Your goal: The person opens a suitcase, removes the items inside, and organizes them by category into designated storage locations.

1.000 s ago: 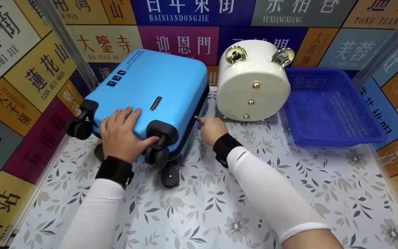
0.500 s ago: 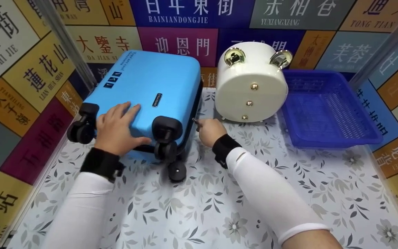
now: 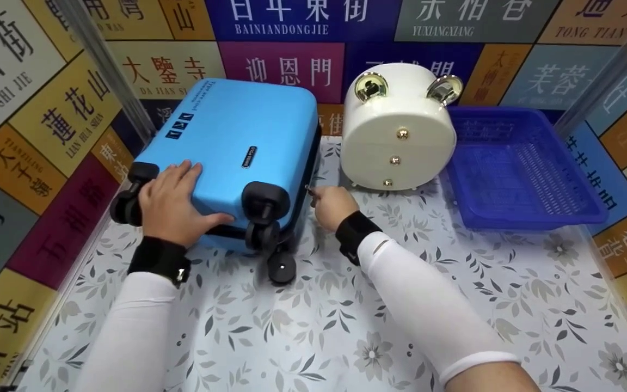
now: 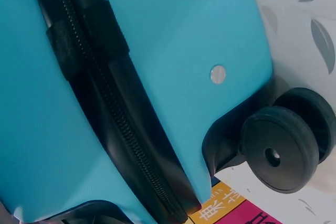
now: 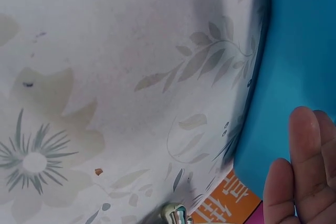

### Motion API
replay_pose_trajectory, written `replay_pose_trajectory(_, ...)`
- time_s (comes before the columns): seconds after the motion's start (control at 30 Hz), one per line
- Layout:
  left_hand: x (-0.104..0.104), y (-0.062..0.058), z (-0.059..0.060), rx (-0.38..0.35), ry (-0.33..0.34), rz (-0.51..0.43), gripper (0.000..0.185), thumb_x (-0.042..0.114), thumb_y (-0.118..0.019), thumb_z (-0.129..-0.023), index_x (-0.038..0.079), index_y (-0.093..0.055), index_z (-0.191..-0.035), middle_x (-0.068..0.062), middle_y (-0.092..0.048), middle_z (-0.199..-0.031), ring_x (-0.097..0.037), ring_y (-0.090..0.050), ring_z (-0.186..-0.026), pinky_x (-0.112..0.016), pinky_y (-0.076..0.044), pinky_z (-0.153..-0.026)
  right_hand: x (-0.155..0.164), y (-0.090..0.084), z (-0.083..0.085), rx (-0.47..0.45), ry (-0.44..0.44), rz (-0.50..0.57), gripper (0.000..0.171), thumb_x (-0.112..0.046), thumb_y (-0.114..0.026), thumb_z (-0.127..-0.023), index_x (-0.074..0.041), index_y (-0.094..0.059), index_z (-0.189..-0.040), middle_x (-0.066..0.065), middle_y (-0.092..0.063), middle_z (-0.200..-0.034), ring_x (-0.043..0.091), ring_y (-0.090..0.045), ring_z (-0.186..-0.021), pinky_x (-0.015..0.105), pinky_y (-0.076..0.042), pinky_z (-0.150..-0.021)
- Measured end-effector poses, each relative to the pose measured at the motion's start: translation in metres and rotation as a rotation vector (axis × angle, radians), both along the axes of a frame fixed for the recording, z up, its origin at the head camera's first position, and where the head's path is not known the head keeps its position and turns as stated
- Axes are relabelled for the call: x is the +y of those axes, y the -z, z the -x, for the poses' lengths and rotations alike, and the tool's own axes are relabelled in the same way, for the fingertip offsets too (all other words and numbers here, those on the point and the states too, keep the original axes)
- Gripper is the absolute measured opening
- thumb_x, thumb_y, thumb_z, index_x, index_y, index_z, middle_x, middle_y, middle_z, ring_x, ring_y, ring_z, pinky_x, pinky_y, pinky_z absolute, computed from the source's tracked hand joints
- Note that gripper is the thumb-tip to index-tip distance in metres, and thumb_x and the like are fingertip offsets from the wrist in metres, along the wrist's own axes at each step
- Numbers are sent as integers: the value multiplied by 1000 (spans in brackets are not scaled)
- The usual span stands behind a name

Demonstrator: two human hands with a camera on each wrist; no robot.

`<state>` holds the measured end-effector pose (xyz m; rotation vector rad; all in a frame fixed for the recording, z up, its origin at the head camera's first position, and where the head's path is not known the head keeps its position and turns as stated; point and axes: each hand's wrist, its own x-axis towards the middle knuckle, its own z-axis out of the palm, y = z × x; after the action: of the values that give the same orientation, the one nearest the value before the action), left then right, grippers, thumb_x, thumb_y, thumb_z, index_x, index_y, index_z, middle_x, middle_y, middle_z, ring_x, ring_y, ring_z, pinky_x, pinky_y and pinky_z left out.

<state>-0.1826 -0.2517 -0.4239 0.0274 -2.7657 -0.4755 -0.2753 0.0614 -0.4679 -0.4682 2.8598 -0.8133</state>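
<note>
Nearest the viewer, two white-sleeved forearms reach forward over the floral table cover (image 3: pixel 346 326), both toward the blue suitcase (image 3: pixel 248 130), which lies flat on its broad side at the left of the cover with its wheeled end facing the person. Its long axis runs away from the person, tilted slightly to the right, so the black zipper seam (image 4: pixel 105 114) along its right side runs the same way.

The left hand (image 3: pixel 174 204) rests on the suitcase's near end, between the two upper wheels, fingers spread flat on the shell and thumb stretched toward the right-hand wheel housing (image 3: pixel 264 201); it presses and grips nothing.

The right hand (image 3: pixel 332 204) sits just off the suitcase's right near corner, fingers curled, pinching a small metal zipper pull (image 3: pixel 309 189) at the seam. This hand is the nearer one to the zipper, and the seam leads straight away from it toward the suitcase's far end.

Beyond the suitcase's right side a white round case (image 3: pixel 398 130) with gold studs stands just apart, and past that a blue plastic basket (image 3: pixel 531 212). Panels with Chinese street names wall in the space behind the suitcase.
</note>
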Motion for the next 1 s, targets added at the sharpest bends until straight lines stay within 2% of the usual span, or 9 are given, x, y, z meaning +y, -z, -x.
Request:
replay_pose_trajectory(0.1,7,1,0,11,-17,-3,120,69,-93,-64,20,-46,-162,-12,-41,-170,-41,-34,-158,-72,-21,-123,2,1,0,28,2,-3,35,-12,-48,-106,-11,-77,-126,11,-81,-114,35,-76,-106,48,-59,-96)
replay_pose_trajectory(0.23,22,4,0,51,-57,-2,121,73,-92,-61,19,-50,-160,-12,-44,-168,-41,-38,-155,-71,-24,-121,5,1,-1,67,-8,-21,28,-10,-50,-104,-7,-78,-107,13,-81,-103,37,-76,-98,50,-60,-90)
replay_pose_trajectory(0.33,35,4,-2,59,-92,4,120,75,-90,-62,18,-50,-159,-13,-45,-168,-41,-39,-155,-70,-25,-121,7,0,-2,61,-2,-27,27,-11,-52,-105,-6,-78,-106,13,-81,-100,37,-76,-95,50,-60,-88)
replay_pose_trajectory(0.43,43,-2,-4,3,-103,24,119,77,-86,-68,17,-46,-162,-15,-41,-170,-43,-37,-155,-71,-25,-121,10,0,-2,41,3,-34,28,-12,-52,-105,-7,-79,-111,11,-81,-102,35,-76,-96,49,-60,-90)
replay_pose_trajectory(0.57,33,-21,-4,-118,-79,51,115,76,-83,-73,18,-43,-164,-19,-37,-171,-49,-35,-154,-76,-24,-118,11,0,-2,35,-5,-44,31,-12,-50,-105,-9,-79,-116,11,-81,-108,35,-77,-104,49,-59,-94)
replay_pose_trajectory(0.67,15,-31,-2,-197,-71,69,120,78,-82,-72,24,-35,-168,-23,-28,-173,-54,-26,-156,-81,-19,-118,11,0,-2,42,-10,-46,31,-11,-49,-104,-8,-79,-111,12,-81,-107,36,-76,-104,50,-59,-94)
replay_pose_trajectory(0.73,6,-31,-1,-223,-70,91,126,84,-80,-70,27,-28,-170,-26,-22,-174,-56,-19,-158,-84,-15,-118,12,0,-3,49,-12,-46,29,-10,-49,-104,-8,-78,-106,12,-81,-103,36,-76,-101,50,-60,-92)
replay_pose_trajectory(0.83,-3,-28,0,-216,-66,93,131,90,-75,-67,30,-24,-171,-27,-16,-176,-61,-12,-158,-87,-14,-117,13,0,-3,68,-14,-45,25,-10,-51,-103,-8,-76,-101,11,-81,-99,37,-76,-98,51,-60,-89)
replay_pose_trajectory(1.0,-11,-28,2,-225,-64,48,131,89,-77,-67,32,-22,-171,-25,-7,-178,-66,-7,-157,-90,-25,-109,15,-2,-4,101,-13,-47,25,-11,-51,-103,-9,-76,-101,10,-81,-97,38,-77,-96,52,-60,-86)
